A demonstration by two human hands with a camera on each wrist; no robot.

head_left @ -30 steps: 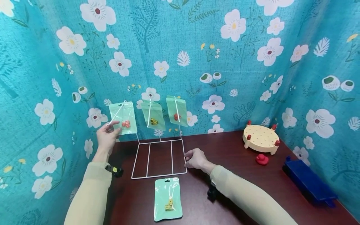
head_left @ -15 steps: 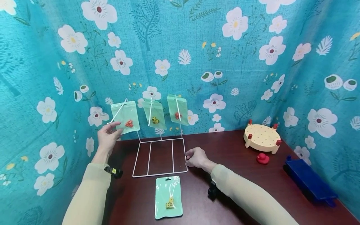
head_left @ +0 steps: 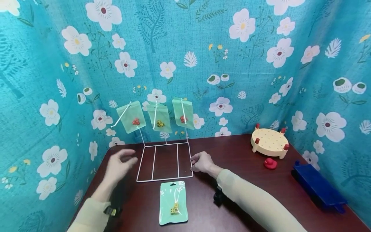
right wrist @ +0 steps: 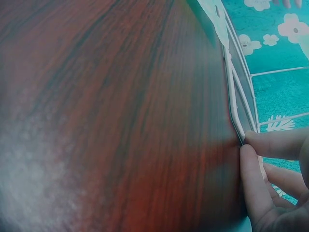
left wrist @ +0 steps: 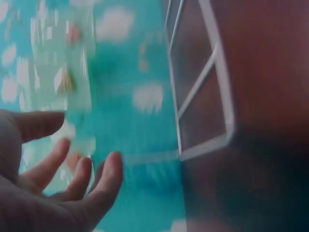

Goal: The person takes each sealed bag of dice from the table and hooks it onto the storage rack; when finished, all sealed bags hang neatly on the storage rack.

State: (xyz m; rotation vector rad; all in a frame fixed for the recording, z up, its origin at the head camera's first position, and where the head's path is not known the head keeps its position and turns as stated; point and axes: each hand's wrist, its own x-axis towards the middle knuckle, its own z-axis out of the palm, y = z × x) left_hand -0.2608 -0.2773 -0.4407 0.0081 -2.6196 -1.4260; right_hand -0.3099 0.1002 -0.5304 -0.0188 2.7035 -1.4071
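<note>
My left hand (head_left: 118, 166) is in mid-air left of the white wire rack (head_left: 165, 179), fingers apart and loosely bent, holding nothing. My right hand (head_left: 202, 162) pinches the right side of the rack's base; the right wrist view shows thumb and finger (right wrist: 253, 174) at the wire. From the rack's prongs hang three green zip bags: the left bag (head_left: 127, 112) with red dice, slightly tilted, the middle bag (head_left: 163, 112) with yellow dice, and the right bag (head_left: 188, 111) with red dice. Another green bag (head_left: 166, 201) with yellow dice lies flat before the rack.
At the back right stands a round cream pegged stand (head_left: 269, 138) with red-tipped pegs. A red rubber duck (head_left: 270, 163) sits before it, and a blue tray-like object (head_left: 318, 187) lies near the right edge. A flowered curtain (head_left: 197, 58) closes off the back and sides.
My left hand has let go of the left hanging bag and come down toward me. That bag has swung into a tilt on its prong. The right hand stays at the rack.
</note>
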